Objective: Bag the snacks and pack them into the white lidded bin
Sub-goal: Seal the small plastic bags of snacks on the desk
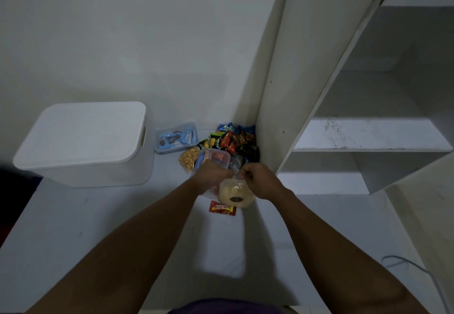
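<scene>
Bare table gave free passage across the lower left and lower centre of the frame. The lidded bin blocked the left, the swung-out cupboard door walled off the right, and snack packets crowded the corner between them.

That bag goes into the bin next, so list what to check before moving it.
1. Grip on the clear bag: left hand and right hand both pinch its top. Ok.
2. Bag closed: fingers hide the neck. Cannot tell.
3. Bag filled: pale snacks show inside. Ok.
4. White bin open: its lid is on. Not ok.
5. Loose snacks gathered: a red sachet lies on the floor by the bag, and a wrapper pile sits beyond. Not ok.
</scene>
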